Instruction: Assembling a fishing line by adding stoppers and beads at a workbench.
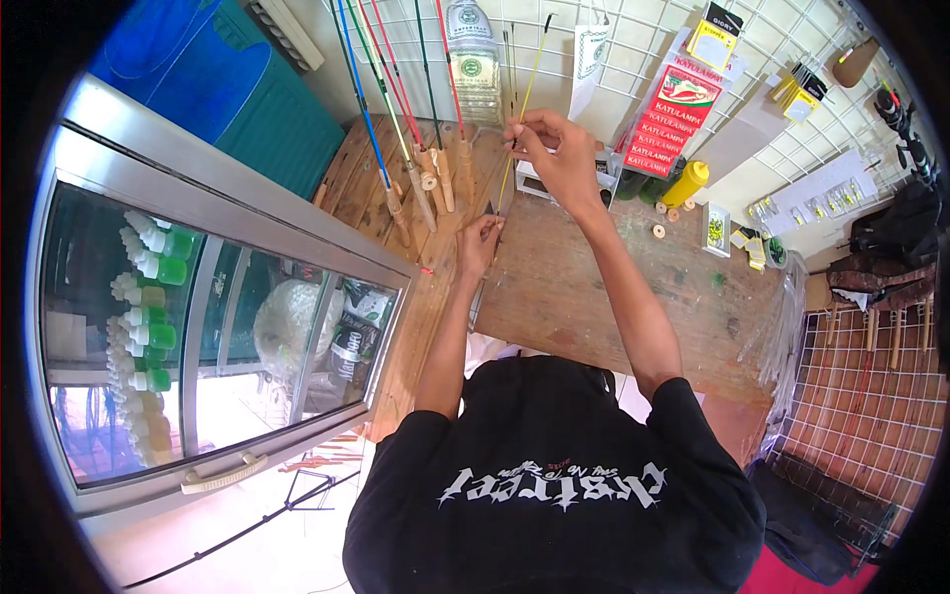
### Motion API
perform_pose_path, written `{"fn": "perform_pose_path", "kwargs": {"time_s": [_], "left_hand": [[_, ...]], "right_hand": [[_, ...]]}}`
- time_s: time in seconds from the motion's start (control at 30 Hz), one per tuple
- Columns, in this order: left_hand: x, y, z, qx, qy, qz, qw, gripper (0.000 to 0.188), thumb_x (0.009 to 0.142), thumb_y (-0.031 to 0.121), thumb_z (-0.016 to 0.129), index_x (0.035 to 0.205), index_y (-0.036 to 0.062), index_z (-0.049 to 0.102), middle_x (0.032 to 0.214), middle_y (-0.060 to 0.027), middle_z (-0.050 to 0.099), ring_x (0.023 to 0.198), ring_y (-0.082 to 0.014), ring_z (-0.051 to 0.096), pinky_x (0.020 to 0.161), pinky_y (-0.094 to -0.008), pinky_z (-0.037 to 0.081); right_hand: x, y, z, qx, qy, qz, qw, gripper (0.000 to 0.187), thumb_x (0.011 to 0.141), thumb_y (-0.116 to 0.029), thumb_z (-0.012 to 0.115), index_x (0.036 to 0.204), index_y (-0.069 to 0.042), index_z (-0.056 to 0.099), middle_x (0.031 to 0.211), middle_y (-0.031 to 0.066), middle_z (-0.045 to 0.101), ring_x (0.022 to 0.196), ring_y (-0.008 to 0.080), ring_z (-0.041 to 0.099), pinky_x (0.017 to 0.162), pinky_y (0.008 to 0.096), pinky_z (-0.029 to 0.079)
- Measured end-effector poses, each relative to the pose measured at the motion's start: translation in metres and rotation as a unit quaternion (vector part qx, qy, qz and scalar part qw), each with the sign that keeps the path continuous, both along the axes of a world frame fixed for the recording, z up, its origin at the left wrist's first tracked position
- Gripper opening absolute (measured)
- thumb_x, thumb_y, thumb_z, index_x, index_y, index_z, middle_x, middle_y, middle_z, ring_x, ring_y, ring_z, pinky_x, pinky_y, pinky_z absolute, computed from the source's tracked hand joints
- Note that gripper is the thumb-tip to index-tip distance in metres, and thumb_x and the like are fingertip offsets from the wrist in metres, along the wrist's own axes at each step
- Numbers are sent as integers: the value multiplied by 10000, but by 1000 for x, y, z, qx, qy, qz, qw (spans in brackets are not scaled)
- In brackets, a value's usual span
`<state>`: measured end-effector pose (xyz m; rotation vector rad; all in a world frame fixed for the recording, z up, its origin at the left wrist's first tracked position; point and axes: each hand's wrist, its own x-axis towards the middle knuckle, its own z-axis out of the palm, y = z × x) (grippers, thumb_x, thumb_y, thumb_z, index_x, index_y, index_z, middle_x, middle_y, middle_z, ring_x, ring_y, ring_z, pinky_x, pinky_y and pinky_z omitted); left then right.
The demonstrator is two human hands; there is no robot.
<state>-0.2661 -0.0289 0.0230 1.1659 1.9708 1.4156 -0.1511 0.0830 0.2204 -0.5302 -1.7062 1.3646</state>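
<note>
A thin yellow fishing rod blank (535, 67) stands nearly upright in front of me, its dark tip leaning a little to the right. My right hand (562, 158) pinches it partway up, with thumb and fingertips together. Lower down, my left hand (479, 246) is closed on the rod's bottom end, close to the left edge of the brown wooden tabletop (604, 267). The fingers of the left hand partly hide that end. To the left, several coloured fishing rods (362, 104) stand in wooden handles on a plank surface.
A glass-fronted cabinet (228, 327) with a metal frame fills the left side. Along the back wall are a wire grid (633, 40), red packets (675, 119), a yellow squeeze bottle (687, 183) and a small white tray (715, 230). Clear plastic wrapping (784, 332) hangs at the table's right edge.
</note>
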Motion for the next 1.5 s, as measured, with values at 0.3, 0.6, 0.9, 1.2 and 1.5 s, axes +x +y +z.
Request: {"fn": "perform_pose_path", "kwargs": {"time_s": [0.3, 0.6, 0.9, 1.2, 1.5], "left_hand": [[10, -24, -6, -13, 10, -16, 1000, 113, 844, 30, 649, 950, -4, 668, 798, -92, 693, 764, -113, 650, 671, -261, 513], [8, -57, -25, -58, 27, -35, 997, 139, 868, 65, 621, 976, -13, 661, 818, -105, 694, 780, -109, 642, 694, -266, 498], [26, -103, -17, -55, 24, -10, 998, 160, 848, 72, 637, 989, 5, 671, 849, -162, 692, 790, -208, 687, 696, -318, 524], [56, -142, 10, -105, 40, 5, 994, 171, 862, 98, 634, 1001, 6, 675, 863, -161, 696, 749, -201, 678, 692, -318, 521], [85, -169, 44, -43, 66, -28, 996, 183, 865, 99, 642, 1020, 7, 676, 814, -154, 664, 692, -172, 616, 646, -297, 489]], "right_hand": [[14, -11, 10, -13, 56, -23, 998, 146, 901, -30, 565, 984, 68, 635, 857, 123, 694, 781, 145, 677, 691, 278, 587], [29, -26, 33, -4, 93, -20, 995, 154, 900, -32, 565, 995, 69, 632, 854, 137, 693, 784, 161, 680, 701, 282, 590], [49, -48, 36, -20, 89, 2, 996, 152, 896, -25, 566, 1004, 60, 631, 853, 133, 696, 769, 149, 680, 695, 278, 587], [74, -71, 59, -13, 109, 13, 994, 154, 903, -29, 560, 1017, 46, 633, 856, 128, 693, 765, 151, 682, 679, 270, 587], [106, -84, 83, 11, 143, 23, 989, 186, 919, -83, 568, 1065, 17, 627, 864, 109, 691, 752, 139, 674, 646, 260, 573]]}}
